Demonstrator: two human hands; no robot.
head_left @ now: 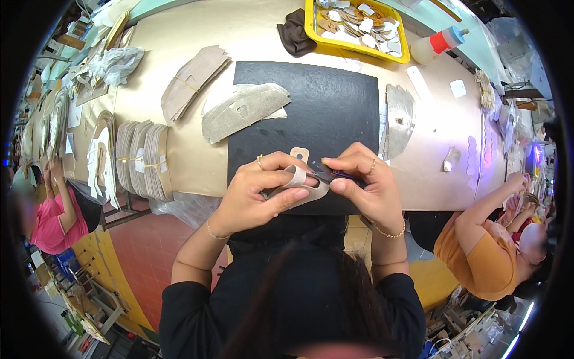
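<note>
Near the front edge of the black mat (335, 102), my left hand (254, 191) grips a curved beige-grey piece of leather or fabric (318, 191), bent into a loop around its fingers. My right hand (373, 191) is closed on a small dark tool (324, 173), whose tip meets the piece's edge; its exact kind is hard to make out. Just beyond my left fingers lies a small tan tab (299, 153) with a dark round spot. Farther back on the mat rests a stack of grey cut pieces (248, 112) with a small cut-out.
A banded beige stack (192, 84) lies left of the mat, grey pieces (399, 119) to its right. Along the back are a dark cloth (296, 33), a yellow tray (359, 49) of small parts and a red-banded bottle (439, 43). People sit at both sides.
</note>
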